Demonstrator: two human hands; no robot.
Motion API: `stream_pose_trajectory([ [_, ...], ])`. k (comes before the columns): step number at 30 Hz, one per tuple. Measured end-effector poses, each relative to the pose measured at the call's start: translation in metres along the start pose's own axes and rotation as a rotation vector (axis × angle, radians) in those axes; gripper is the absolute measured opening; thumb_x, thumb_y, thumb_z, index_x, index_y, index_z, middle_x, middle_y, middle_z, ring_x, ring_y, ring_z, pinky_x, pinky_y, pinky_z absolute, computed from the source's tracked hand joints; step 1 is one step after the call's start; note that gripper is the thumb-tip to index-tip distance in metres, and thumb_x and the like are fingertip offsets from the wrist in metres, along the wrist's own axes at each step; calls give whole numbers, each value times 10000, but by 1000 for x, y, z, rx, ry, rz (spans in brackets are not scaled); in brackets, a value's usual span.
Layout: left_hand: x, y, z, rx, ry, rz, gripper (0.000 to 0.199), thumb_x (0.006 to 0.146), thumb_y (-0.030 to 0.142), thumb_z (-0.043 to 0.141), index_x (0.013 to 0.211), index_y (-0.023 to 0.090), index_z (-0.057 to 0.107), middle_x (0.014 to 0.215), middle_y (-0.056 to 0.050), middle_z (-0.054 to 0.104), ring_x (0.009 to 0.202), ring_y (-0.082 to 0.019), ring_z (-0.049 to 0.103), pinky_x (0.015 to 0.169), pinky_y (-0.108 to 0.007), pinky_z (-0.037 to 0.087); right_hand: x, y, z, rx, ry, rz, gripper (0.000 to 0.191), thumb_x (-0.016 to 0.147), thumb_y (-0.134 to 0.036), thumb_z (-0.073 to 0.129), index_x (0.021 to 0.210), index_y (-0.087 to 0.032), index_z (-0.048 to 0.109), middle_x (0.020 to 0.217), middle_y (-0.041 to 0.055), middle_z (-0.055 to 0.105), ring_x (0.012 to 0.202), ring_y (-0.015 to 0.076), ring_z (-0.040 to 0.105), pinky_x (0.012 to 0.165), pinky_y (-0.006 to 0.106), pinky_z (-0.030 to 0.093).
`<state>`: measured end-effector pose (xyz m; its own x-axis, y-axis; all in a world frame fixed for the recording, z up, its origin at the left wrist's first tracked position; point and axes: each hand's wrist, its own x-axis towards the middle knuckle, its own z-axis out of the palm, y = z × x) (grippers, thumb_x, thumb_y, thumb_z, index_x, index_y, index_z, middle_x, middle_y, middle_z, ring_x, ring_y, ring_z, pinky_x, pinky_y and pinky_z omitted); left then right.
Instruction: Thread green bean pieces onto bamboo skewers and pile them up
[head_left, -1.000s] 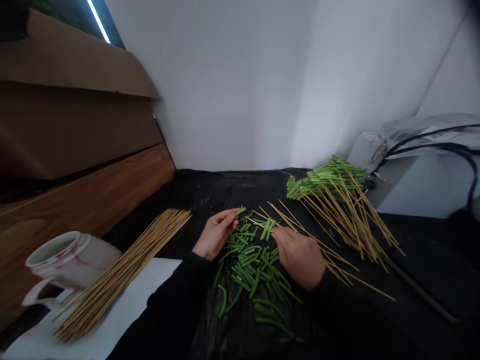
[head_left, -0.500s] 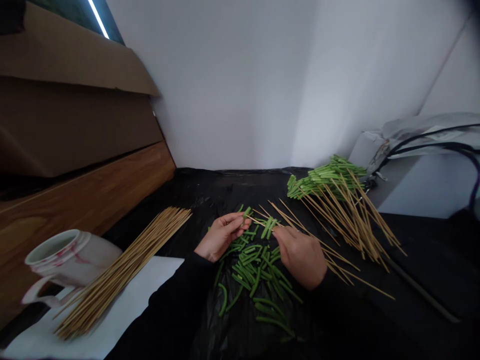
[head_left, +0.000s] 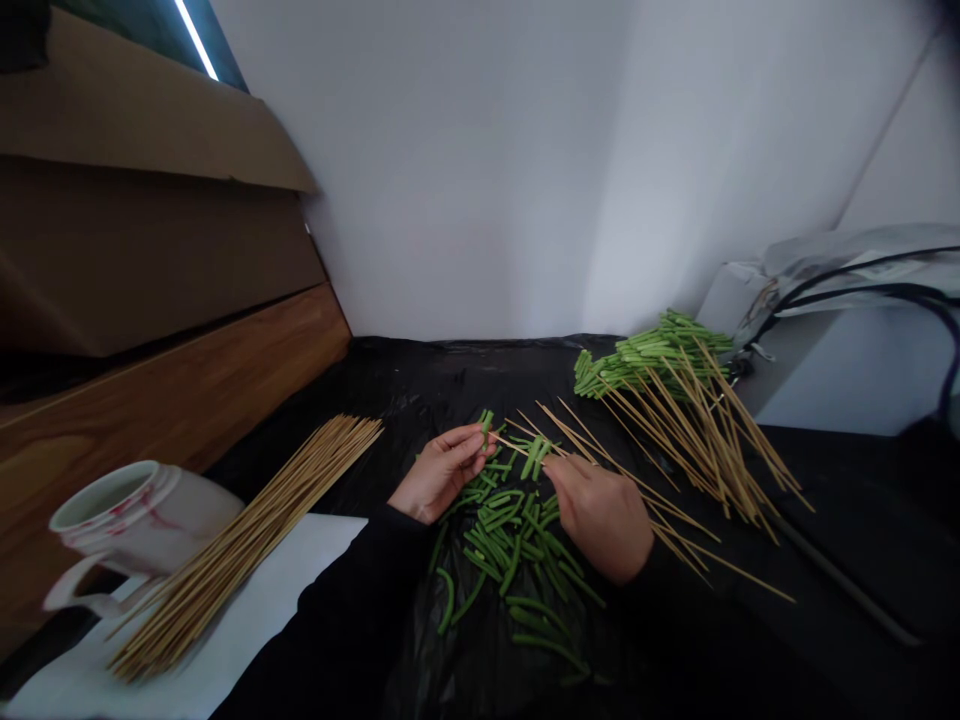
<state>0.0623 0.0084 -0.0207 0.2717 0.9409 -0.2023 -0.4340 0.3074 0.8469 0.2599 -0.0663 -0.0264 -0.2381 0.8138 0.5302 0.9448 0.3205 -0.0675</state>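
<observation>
My left hand (head_left: pixel 444 470) pinches a short green bean piece (head_left: pixel 487 424) between thumb and fingers, close to the tip of a bamboo skewer (head_left: pixel 510 441). Whether the tip touches that piece I cannot tell. The skewer is gripped by my right hand (head_left: pixel 602 512), its fingers closed round it. A few bean pieces (head_left: pixel 535 457) are threaded crosswise on it, side by side, just ahead of my right fingertips. Beneath both hands lies a loose heap of cut green beans (head_left: pixel 499 530), some straight and some curved, on black plastic sheeting (head_left: pixel 465 665).
Filled skewers (head_left: pixel 652 350) are piled at the back right, sticks toward me. Several loose skewers (head_left: pixel 694 535) lie right of my right hand. On the left are a skewer bundle (head_left: pixel 255 540), white paper (head_left: pixel 300 560), a tipped ceramic jug (head_left: pixel 180 510) and a cardboard box (head_left: pixel 165 250).
The bean piece in my left fingers has moved slightly left and now stands more upright. My right hand, with the skewer, has shifted a little left.
</observation>
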Motion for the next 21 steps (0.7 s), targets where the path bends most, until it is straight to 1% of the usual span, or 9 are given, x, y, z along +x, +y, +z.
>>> stream_pose_trajectory([
  [4,0,0,0,14,7,9,273,636,143,809,892,118,717,840,-73,730,737,-115,670,634,-169,504,0,0,0,6,-16,1,252,904,-138,404,993,-203,631,837,14,662,688,115,579,580,278,289],
  [8,0,0,1,73,33,50,289,615,164,824,883,114,730,826,-78,737,734,-117,664,647,-178,491,-1,1,1,3,-33,12,250,908,-146,405,1001,-207,629,838,9,659,688,121,581,577,283,284],
  [15,-1,0,0,127,35,89,305,618,260,827,867,107,740,808,-76,733,742,-119,650,696,-200,484,0,-1,1,15,-47,30,243,912,-151,408,984,-204,634,829,19,663,689,116,583,569,267,283],
  [17,0,0,0,134,43,87,307,605,253,834,859,110,740,797,-71,732,743,-118,649,700,-198,481,0,-2,0,19,-50,33,241,910,-153,414,989,-205,635,828,20,663,686,115,582,568,267,285],
  [21,0,2,-2,115,46,64,292,588,221,843,838,114,739,788,-73,732,739,-117,650,665,-186,477,-2,-3,0,37,-29,28,238,902,-145,412,933,-210,638,793,10,650,676,119,573,571,271,289],
])
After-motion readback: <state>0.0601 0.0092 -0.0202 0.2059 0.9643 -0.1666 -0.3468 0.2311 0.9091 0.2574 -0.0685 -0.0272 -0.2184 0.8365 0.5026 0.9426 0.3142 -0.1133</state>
